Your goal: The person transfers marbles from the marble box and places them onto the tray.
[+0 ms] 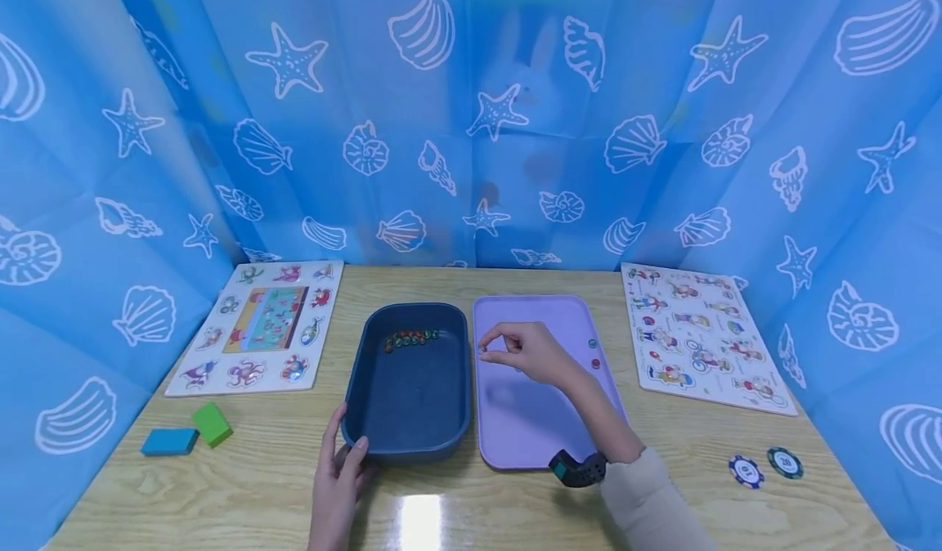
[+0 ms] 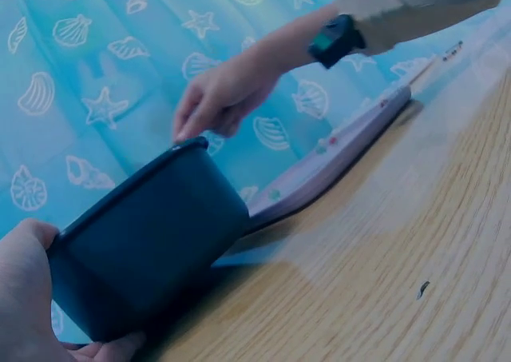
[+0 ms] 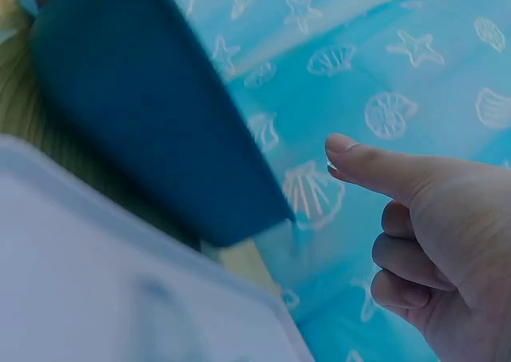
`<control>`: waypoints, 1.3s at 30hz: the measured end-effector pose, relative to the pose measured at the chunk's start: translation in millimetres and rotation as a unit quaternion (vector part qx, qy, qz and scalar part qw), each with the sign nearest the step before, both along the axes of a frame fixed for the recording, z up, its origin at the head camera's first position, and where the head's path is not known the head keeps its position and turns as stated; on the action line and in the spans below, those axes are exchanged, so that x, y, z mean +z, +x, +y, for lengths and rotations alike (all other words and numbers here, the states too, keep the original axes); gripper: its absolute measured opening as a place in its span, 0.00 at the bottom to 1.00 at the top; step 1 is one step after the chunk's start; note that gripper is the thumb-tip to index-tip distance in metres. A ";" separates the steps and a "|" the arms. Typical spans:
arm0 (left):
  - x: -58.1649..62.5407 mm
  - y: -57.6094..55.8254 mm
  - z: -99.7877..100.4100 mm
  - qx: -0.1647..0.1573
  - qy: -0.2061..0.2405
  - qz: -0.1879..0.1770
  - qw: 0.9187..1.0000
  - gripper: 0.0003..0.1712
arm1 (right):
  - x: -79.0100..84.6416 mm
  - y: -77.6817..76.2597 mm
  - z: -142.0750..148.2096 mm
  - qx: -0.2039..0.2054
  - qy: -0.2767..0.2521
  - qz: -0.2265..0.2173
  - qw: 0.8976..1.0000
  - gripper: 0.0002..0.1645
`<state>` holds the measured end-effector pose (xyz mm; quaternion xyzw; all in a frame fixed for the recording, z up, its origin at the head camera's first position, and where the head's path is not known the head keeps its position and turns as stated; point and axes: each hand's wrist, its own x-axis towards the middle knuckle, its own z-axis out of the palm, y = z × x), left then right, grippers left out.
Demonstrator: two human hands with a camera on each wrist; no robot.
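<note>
The right hand (image 1: 526, 351) pinches a bead (image 1: 482, 349) over the tray's (image 1: 515, 432) left edge, the left (image 1: 340, 473) gripping the bin (image 1: 408, 404); probably light, hard and slippery, the bead suits fingertips at its sides.

Left hand (image 1: 340, 473): grips the near-left corner of a dark tub (image 1: 412, 400), where small red and green pieces (image 1: 410, 339) lie clustered.
Right hand (image 1: 526, 348): pinches a tiny item (image 1: 482, 349) above the left edge of a lilac tray (image 1: 515, 445).
Tabletop edges: two picture boards (image 1: 702, 338), two blocks (image 1: 169, 442), two chips (image 1: 746, 471).
Backdrop: blue seashell curtain (image 1: 441, 109).
</note>
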<state>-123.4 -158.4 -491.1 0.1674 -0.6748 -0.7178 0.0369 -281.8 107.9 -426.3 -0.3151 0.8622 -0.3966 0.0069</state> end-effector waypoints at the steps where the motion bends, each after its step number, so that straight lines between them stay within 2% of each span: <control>1: 0.3 0.0 -0.3 0.003 0.005 -0.001 1.000 0.32 | -2.4 2.2 5.6 -0.009 -0.003 -0.004 1.000 0.14; 6: 1.4 -0.7 -0.8 0.012 0.029 0.005 0.999 0.30 | -15.2 13.0 28.8 -0.047 -0.008 -0.017 0.999 0.11; 9: 1.3 -1.1 -0.5 0.017 0.035 0.004 0.999 0.30 | -22.4 19.9 39.1 -0.057 -0.009 -0.031 0.998 0.11; 16: 0.5 -2.1 1.2 0.033 -0.015 -0.025 0.999 0.29 | -40.8 30.4 55.7 -0.074 -0.002 -0.056 0.996 0.11; 20: -0.2 -0.6 1.2 0.037 -0.039 -0.024 0.998 0.30 | -49.7 32.2 60.5 -0.092 0.008 -0.074 0.993 0.09; 24: 0.8 1.4 0.7 0.040 -0.060 -0.026 0.997 0.32 | -55.6 34.3 61.4 -0.091 0.016 -0.074 0.993 0.07; 31: -0.2 1.5 2.0 0.052 -0.035 -0.021 0.998 0.33 | -63.6 34.4 57.3 -0.087 0.021 -0.066 0.994 0.07; 39: -2.1 -0.2 3.3 0.060 -0.028 -0.021 0.998 0.33 | -70.0 32.5 57.3 -0.096 0.037 -0.064 0.993 0.08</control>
